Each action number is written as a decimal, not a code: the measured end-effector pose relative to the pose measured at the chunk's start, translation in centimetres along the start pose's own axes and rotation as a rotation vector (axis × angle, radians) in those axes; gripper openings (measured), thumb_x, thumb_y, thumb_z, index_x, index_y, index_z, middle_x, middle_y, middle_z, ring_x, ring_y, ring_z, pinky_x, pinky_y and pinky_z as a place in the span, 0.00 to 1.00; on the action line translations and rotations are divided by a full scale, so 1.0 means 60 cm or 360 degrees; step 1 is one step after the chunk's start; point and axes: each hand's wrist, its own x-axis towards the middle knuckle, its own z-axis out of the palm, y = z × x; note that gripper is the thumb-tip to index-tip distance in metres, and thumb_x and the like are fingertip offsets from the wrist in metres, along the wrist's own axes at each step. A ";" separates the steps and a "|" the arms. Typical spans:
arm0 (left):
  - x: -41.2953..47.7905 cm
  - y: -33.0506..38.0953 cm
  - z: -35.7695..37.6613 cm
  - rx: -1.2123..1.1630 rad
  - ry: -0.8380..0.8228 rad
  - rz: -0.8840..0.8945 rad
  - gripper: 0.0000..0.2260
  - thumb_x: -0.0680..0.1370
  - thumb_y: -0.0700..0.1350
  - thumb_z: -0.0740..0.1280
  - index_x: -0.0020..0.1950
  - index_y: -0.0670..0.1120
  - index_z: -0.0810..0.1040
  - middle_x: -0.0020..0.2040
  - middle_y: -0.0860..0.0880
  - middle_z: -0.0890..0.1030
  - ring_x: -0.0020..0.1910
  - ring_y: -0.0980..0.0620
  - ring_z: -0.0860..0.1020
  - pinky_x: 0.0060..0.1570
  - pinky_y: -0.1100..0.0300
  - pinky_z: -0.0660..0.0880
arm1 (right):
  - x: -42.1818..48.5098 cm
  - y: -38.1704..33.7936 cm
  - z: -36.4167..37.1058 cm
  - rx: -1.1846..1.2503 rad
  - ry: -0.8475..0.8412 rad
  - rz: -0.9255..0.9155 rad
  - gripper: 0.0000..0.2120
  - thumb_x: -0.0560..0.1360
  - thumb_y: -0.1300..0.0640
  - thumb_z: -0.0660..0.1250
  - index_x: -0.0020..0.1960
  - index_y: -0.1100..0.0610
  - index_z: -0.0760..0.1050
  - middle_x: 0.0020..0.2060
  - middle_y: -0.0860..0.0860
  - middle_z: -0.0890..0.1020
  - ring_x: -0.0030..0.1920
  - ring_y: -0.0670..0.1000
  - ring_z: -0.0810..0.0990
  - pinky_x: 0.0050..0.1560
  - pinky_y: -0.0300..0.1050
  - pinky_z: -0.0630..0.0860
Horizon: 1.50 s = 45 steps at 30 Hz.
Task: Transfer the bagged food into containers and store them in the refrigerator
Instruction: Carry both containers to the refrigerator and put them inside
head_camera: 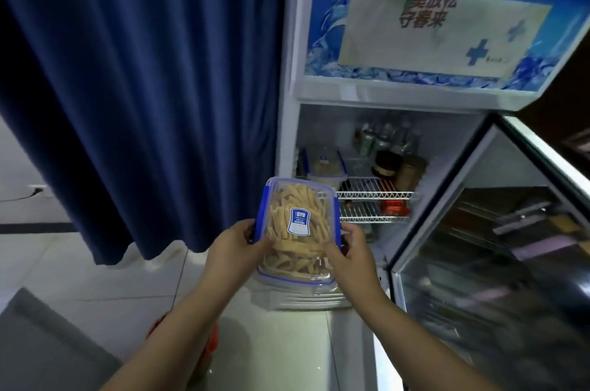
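Item: clear rectangular blue-lidded plastic container (297,224), tan strips inside. Held between left grip (234,247) and right grip (348,250), fingers curled on its long sides. White wire refrigerator shelf (373,194) just beyond. We judge it light, rigid, slick; clasp at lid clips.

- Hands: two, the left hand (234,247) and the right hand (346,250).
- Clear food boxes with blue clips: two for certain, the held box (287,199) and the shelf box (325,167). Ridged plastic under the held box may be a third, too blurred to tell.
- Stickers: one sticker (298,222) on the held box's lid.
- Fridges: one fridge (289,39) with one glass door (495,247).
- Wire shelves: two, the upper shelf (376,191) and the lower shelf (373,215).
- Jars: two, a dark-lidded jar (386,164) and a golden jar (411,171).
- Bottles (383,135): a cluster at the back, too blurred to count.
- Red packets: one red packet (394,207).
- Curtains: one blue curtain (127,87).
- Paper notices: one paper notice (440,39), bearing two blue crosses (478,52).
- Wall sockets: one wall socket (38,189).
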 end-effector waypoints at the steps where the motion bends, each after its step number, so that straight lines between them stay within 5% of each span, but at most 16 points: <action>1: 0.026 0.005 0.006 -0.0011 -0.0043 -0.0004 0.14 0.71 0.49 0.70 0.57 0.50 0.78 0.44 0.57 0.82 0.43 0.60 0.80 0.45 0.58 0.78 | 0.020 0.000 0.000 -0.0011 0.0039 0.0003 0.12 0.74 0.58 0.67 0.50 0.43 0.68 0.41 0.36 0.82 0.36 0.43 0.83 0.30 0.35 0.76; 8: 0.166 0.017 0.066 0.0028 -0.0315 0.0019 0.15 0.73 0.49 0.69 0.59 0.49 0.76 0.50 0.52 0.82 0.46 0.54 0.80 0.50 0.51 0.78 | 0.120 0.034 -0.010 -0.0089 0.0309 0.0119 0.12 0.73 0.58 0.69 0.49 0.46 0.69 0.41 0.43 0.82 0.36 0.39 0.81 0.31 0.32 0.75; 12: 0.224 0.018 0.115 -0.0012 -0.0411 -0.0029 0.15 0.73 0.48 0.69 0.59 0.49 0.76 0.49 0.53 0.82 0.46 0.53 0.81 0.50 0.49 0.78 | 0.174 0.057 -0.032 -0.0130 0.0362 0.0200 0.11 0.73 0.58 0.69 0.47 0.45 0.68 0.43 0.46 0.81 0.35 0.42 0.82 0.34 0.41 0.78; 19: 0.326 0.026 0.207 -0.0072 -0.0393 -0.0076 0.14 0.71 0.48 0.71 0.55 0.56 0.75 0.40 0.63 0.78 0.40 0.64 0.79 0.36 0.65 0.74 | 0.308 0.107 -0.078 -0.0124 0.0299 0.0247 0.11 0.73 0.58 0.69 0.48 0.48 0.68 0.42 0.46 0.80 0.35 0.38 0.80 0.29 0.31 0.73; 26: 0.437 0.057 0.301 -0.0174 -0.0196 -0.0164 0.21 0.68 0.47 0.71 0.58 0.49 0.70 0.47 0.55 0.81 0.44 0.56 0.80 0.45 0.51 0.79 | 0.499 0.132 -0.121 -0.0174 0.0168 0.0136 0.12 0.72 0.57 0.71 0.46 0.47 0.69 0.42 0.46 0.81 0.39 0.47 0.82 0.41 0.51 0.80; 30: 0.500 0.067 0.337 -0.0155 -0.0036 -0.0112 0.17 0.72 0.45 0.70 0.57 0.48 0.70 0.49 0.52 0.80 0.43 0.54 0.78 0.37 0.61 0.73 | 0.580 0.144 -0.122 -0.0072 -0.0006 0.0157 0.16 0.72 0.52 0.71 0.59 0.51 0.72 0.48 0.48 0.82 0.45 0.49 0.83 0.50 0.53 0.80; 32: 0.525 0.066 0.352 -0.0116 0.0009 -0.0054 0.19 0.74 0.45 0.68 0.63 0.47 0.69 0.51 0.54 0.77 0.46 0.53 0.76 0.41 0.61 0.71 | 0.611 0.150 -0.116 -0.0015 -0.0072 0.0174 0.22 0.72 0.53 0.71 0.64 0.56 0.72 0.49 0.52 0.83 0.45 0.51 0.83 0.48 0.45 0.80; 35: 0.554 0.062 0.372 -0.0118 0.0031 -0.0032 0.20 0.76 0.44 0.65 0.68 0.47 0.69 0.51 0.52 0.78 0.46 0.53 0.75 0.42 0.61 0.72 | 0.648 0.164 -0.110 -0.0050 -0.0016 0.0144 0.20 0.73 0.54 0.70 0.64 0.55 0.73 0.49 0.50 0.83 0.40 0.40 0.79 0.34 0.23 0.71; 38: 0.575 0.060 0.388 -0.0244 0.0060 -0.0029 0.17 0.77 0.42 0.64 0.66 0.50 0.71 0.47 0.55 0.78 0.39 0.62 0.75 0.34 0.70 0.70 | 0.675 0.181 -0.104 -0.0137 0.0005 0.0112 0.19 0.75 0.53 0.68 0.64 0.55 0.73 0.47 0.52 0.81 0.36 0.41 0.77 0.25 0.25 0.68; 40: 0.584 0.057 0.399 -0.0325 0.0072 0.0004 0.14 0.75 0.44 0.67 0.60 0.54 0.73 0.42 0.63 0.76 0.37 0.70 0.75 0.31 0.77 0.69 | 0.688 0.186 -0.095 -0.0093 -0.0026 0.0130 0.20 0.75 0.54 0.68 0.65 0.56 0.71 0.52 0.57 0.81 0.40 0.52 0.80 0.32 0.37 0.77; 42: 0.589 0.056 0.406 -0.0385 0.0030 -0.0014 0.16 0.71 0.45 0.73 0.53 0.60 0.71 0.40 0.68 0.74 0.37 0.75 0.75 0.33 0.79 0.70 | 0.700 0.189 -0.084 -0.0062 -0.0083 0.0146 0.24 0.74 0.54 0.68 0.69 0.56 0.68 0.58 0.57 0.79 0.52 0.56 0.80 0.49 0.50 0.80; 45: 0.604 0.055 0.415 -0.0362 -0.0087 -0.0019 0.21 0.67 0.41 0.76 0.54 0.55 0.72 0.43 0.64 0.76 0.43 0.65 0.77 0.39 0.77 0.71 | 0.711 0.195 -0.072 -0.0065 -0.0213 0.0159 0.32 0.72 0.55 0.71 0.72 0.55 0.63 0.65 0.56 0.75 0.63 0.57 0.75 0.62 0.55 0.73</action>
